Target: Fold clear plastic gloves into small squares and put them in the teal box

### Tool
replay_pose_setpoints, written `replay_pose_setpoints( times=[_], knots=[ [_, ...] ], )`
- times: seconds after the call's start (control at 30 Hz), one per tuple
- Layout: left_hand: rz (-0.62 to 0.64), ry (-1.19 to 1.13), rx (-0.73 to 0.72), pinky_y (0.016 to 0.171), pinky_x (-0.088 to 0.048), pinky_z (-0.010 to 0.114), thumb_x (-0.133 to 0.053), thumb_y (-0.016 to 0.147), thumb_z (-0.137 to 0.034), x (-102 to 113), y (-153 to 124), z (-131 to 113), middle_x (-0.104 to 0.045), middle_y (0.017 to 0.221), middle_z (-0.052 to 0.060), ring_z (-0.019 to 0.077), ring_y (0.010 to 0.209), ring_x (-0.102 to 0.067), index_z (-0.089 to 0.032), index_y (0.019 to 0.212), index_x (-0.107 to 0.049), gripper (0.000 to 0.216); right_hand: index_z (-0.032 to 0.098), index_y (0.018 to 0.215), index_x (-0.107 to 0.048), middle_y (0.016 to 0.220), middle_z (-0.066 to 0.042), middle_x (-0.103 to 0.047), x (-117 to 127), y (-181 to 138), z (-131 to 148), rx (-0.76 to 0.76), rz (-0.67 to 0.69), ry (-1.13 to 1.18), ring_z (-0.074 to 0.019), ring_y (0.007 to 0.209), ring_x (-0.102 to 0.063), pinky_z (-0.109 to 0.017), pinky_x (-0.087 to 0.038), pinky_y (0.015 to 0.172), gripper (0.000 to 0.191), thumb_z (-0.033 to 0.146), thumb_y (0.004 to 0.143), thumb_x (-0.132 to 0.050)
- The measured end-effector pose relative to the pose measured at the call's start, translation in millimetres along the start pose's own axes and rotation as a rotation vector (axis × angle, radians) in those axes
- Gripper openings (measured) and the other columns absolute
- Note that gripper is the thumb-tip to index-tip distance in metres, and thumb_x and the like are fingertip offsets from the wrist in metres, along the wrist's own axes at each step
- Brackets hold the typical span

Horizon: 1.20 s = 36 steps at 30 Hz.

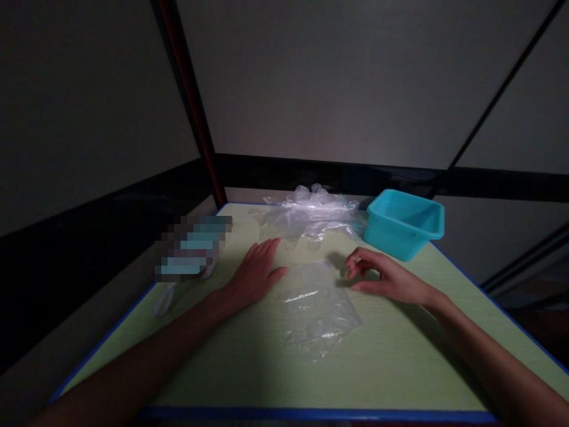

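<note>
My left hand (258, 276) rests palm down at the left side of a clear plastic piece (317, 311), its fingers stretched out and nothing in it. The plastic lies flat and wrinkled in the middle of the table; it may be a thin bag or a disposable glove, I cannot tell. On the other side of it is my right hand (377, 276), fingers bent and thumb apart, with no object visible in its grasp. Behind both hands lies a loose heap of clear thin plastic (311, 216), with rounded, finger-like ends at its front.
A teal plastic basin (395, 237) stands at the back right of the light green table (231, 367), which has a blue edge. At the left lies a pixelated object (193, 249) with a white strap loop (164, 299). A wall (320, 89) rises behind the table.
</note>
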<state>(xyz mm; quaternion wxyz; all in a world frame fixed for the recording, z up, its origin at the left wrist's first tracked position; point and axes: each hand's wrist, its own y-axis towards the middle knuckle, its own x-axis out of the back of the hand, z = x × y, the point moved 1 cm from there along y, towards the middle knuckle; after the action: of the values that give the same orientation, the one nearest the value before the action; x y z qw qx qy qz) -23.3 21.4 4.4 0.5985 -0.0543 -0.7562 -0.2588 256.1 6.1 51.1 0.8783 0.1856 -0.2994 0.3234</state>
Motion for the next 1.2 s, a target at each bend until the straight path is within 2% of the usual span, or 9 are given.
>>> replay_pose_setpoints(
  times=[0.07,0.17,0.23,0.33,0.67,0.83,0.9,1.03,1.2],
  knots=[
    [-0.006,-0.001,-0.004,0.102,-0.021,0.042,-0.045,0.081,-0.035,1,0,-1,-0.039,0.129,0.017,0.0249,0.121,-0.032,-0.008,0.126,-0.027,0.055,0.019,0.116,-0.043,0.121,-0.011,-0.046,-3,4,-3,0.111,-0.005,-0.159,-0.0249,0.113,-0.043,-0.043,-0.034,0.094,0.052,0.036,0.072,-0.064],
    [-0.012,-0.004,-0.020,0.101,-0.022,0.041,-0.042,0.083,-0.034,1,0,-3,-0.039,0.128,0.017,0.0245,0.121,-0.033,-0.008,0.125,-0.027,0.052,0.021,0.135,-0.020,0.141,-0.013,-0.021,-12,7,-12,0.130,0.159,-0.334,-0.0281,0.129,-0.015,-0.051,-0.012,0.103,0.084,0.046,0.069,-0.063],
    [-0.012,-0.003,-0.029,0.102,-0.021,0.041,-0.040,0.084,-0.034,0,-1,-3,-0.039,0.128,0.017,0.0243,0.121,-0.033,-0.008,0.125,-0.028,0.051,0.020,0.138,-0.010,0.143,-0.013,-0.012,-17,7,-18,0.108,0.235,-0.400,-0.0281,0.130,-0.007,-0.052,-0.003,0.103,0.091,0.051,0.069,-0.060],
    [-0.007,0.000,-0.033,0.102,-0.021,0.041,-0.040,0.084,-0.034,-1,-1,-2,-0.039,0.128,0.017,0.0244,0.121,-0.033,-0.008,0.125,-0.028,0.050,0.019,0.138,-0.003,0.143,-0.013,-0.009,-22,6,-23,0.088,0.268,-0.436,-0.0269,0.130,-0.005,-0.051,0.002,0.102,0.094,0.056,0.070,-0.056],
    [0.014,-0.015,-0.027,0.101,-0.022,0.042,-0.039,0.084,-0.033,-2,-1,-1,-0.041,0.127,0.016,0.0244,0.120,-0.034,-0.007,0.124,-0.031,0.048,0.011,0.137,-0.002,0.142,-0.014,-0.006,-20,5,-13,0.016,0.303,-0.529,-0.0246,0.130,-0.005,-0.048,-0.002,0.104,0.094,0.063,0.072,-0.046],
    [0.000,-0.050,-0.042,0.102,-0.024,0.040,-0.035,0.085,-0.031,0,-3,-7,-0.039,0.128,0.016,0.0231,0.121,-0.033,-0.006,0.124,-0.032,0.046,0.009,0.137,-0.010,0.142,-0.013,-0.011,-35,10,-1,0.032,0.127,-0.567,-0.0210,0.130,-0.010,-0.044,-0.011,0.105,0.071,0.054,0.085,-0.030],
    [-0.003,-0.094,-0.069,0.102,-0.026,0.038,-0.033,0.086,-0.028,2,-6,-16,-0.037,0.130,0.016,0.0220,0.122,-0.031,-0.006,0.125,-0.031,0.045,0.010,0.137,-0.015,0.142,-0.012,-0.014,-45,14,4,0.029,0.069,-0.605,-0.0199,0.130,-0.012,-0.043,-0.014,0.105,0.062,0.048,0.089,-0.024],
    [0.046,-0.147,-0.151,0.104,-0.024,0.036,-0.035,0.085,-0.026,7,-15,-45,-0.033,0.135,0.015,0.0207,0.126,-0.026,-0.007,0.127,-0.031,0.047,0.006,0.135,-0.020,0.141,-0.014,-0.017,-63,20,6,0.022,0.032,-0.709,-0.0205,0.130,-0.013,-0.041,-0.017,0.105,0.057,0.041,0.091,-0.022],
    [0.139,-0.134,-0.263,0.106,-0.020,0.035,-0.040,0.082,-0.030,7,-23,-78,-0.022,0.140,0.016,0.0207,0.129,-0.016,-0.003,0.131,-0.024,0.058,0.004,0.134,-0.024,0.140,-0.016,-0.017,-69,21,0,0.006,0.015,-0.815,-0.0209,0.130,-0.013,-0.040,-0.017,0.105,0.054,0.036,0.091,-0.024]
  ],
)
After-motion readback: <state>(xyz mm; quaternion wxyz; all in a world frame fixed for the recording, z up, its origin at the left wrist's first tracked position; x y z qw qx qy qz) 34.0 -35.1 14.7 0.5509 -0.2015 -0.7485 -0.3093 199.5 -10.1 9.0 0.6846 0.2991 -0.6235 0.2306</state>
